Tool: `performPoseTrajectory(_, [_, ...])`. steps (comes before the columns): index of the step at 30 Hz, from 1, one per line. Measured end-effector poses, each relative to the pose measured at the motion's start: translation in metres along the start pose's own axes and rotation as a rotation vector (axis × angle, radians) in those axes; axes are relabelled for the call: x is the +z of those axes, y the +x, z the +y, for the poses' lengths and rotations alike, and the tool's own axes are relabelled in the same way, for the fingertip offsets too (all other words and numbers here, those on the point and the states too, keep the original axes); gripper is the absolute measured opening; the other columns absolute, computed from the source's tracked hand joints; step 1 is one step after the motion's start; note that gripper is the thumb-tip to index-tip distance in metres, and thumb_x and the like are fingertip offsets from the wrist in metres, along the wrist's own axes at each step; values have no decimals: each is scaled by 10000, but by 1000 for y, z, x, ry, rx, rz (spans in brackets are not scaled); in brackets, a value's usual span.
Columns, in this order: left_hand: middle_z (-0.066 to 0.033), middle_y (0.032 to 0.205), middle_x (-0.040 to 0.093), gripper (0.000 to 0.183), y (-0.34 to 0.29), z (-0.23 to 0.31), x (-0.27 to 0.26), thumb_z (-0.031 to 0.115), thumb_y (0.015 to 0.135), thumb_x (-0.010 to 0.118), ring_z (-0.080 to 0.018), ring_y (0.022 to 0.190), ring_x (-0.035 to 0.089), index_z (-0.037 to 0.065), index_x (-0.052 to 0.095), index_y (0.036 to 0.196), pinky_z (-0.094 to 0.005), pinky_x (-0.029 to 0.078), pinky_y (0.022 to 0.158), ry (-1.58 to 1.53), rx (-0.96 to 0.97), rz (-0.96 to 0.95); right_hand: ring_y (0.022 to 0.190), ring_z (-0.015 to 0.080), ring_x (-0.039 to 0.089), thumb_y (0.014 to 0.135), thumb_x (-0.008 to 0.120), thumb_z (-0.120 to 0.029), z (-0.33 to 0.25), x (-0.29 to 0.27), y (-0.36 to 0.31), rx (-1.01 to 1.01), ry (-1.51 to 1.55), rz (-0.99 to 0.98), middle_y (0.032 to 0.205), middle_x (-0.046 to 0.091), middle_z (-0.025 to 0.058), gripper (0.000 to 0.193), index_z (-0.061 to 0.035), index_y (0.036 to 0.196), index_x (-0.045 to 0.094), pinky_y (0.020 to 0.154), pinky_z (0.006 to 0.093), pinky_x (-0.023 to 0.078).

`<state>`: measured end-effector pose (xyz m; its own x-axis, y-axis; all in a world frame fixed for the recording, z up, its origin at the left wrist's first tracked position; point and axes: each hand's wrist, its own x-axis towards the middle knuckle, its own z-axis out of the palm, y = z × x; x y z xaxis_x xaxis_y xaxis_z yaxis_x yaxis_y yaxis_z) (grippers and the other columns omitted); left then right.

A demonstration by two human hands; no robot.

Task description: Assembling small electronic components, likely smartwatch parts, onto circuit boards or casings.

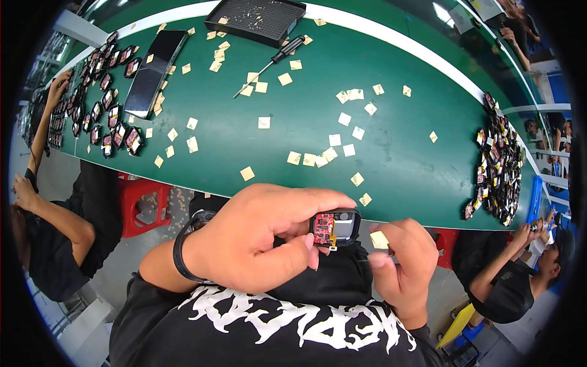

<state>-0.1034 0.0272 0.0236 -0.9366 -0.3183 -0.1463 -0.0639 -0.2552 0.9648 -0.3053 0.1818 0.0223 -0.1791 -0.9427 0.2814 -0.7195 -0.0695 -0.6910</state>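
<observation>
My left hand [251, 235] is closed around a small black device housing [353, 229], just off the table's near edge. The open side faces up and bares a red circuit board [323, 229], a silvery rectangular part and a short yellowish flex tab at the lower rim. To the right of it, my right hand [408, 260] has its fingers curled, with a small cream paper square [379, 240] at the tips of index finger and thumb. A gap separates this square from the housing.
Cream squares [264, 123] lie scattered over the green table [226, 131]. A screwdriver [269, 65], a black tray [255, 21] and a dark flat slab [156, 73] lie farther back. Similar housings crowd the left [114, 116] and right [500, 165] sides. Co-workers sit at both sides.
</observation>
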Motion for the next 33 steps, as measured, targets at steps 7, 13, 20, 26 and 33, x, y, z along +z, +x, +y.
performPoseTrajectory(7, [-122, 920, 718, 497, -2, 0, 0, -33, 847, 462, -151, 744, 736, -71, 559, 1333, -263, 591, 679, 201, 122, 31, 510, 200, 470, 725, 779, -50, -3, -12, -10, -75, -35, -70, 664, 497, 26, 435, -26, 1154, 711, 474, 327, 378])
performPoseTrajectory(13, [-124, 916, 721, 529, -2, 4, 1, -65, 802, 466, -156, 745, 742, -65, 569, 1321, -260, 587, 675, 291, 167, 38, 524, 205, 494, 676, 791, -24, -11, -4, -24, 146, 102, 7, 719, 566, 42, 393, -1, 1044, 653, 469, 304, 389])
performPoseTrajectory(20, [-132, 923, 711, 546, -3, 3, 8, -82, 767, 485, -160, 710, 726, -61, 586, 1303, -264, 567, 637, 417, 221, 92, 563, 144, 499, 671, 741, -3, -25, -7, 4, -374, -288, -49, 814, 613, 72, 229, 21, 896, 703, 445, 242, 382])
performPoseTrajectory(26, [-140, 922, 704, 565, -2, 3, 11, -91, 749, 511, -194, 685, 713, -54, 592, 1307, -280, 556, 643, 491, 265, 119, 528, 175, 500, 605, 812, 37, -42, 0, 16, -410, -371, 9, 749, 631, 117, 288, 70, 870, 702, 414, 261, 376])
performPoseTrajectory(33, [-145, 924, 701, 602, -2, -2, 11, -105, 734, 524, -215, 706, 711, -55, 571, 1332, -296, 549, 647, 541, 330, 138, 532, 171, 499, 662, 788, 35, -32, -4, 17, -438, -380, -120, 761, 625, 127, 241, 86, 880, 699, 406, 262, 355])
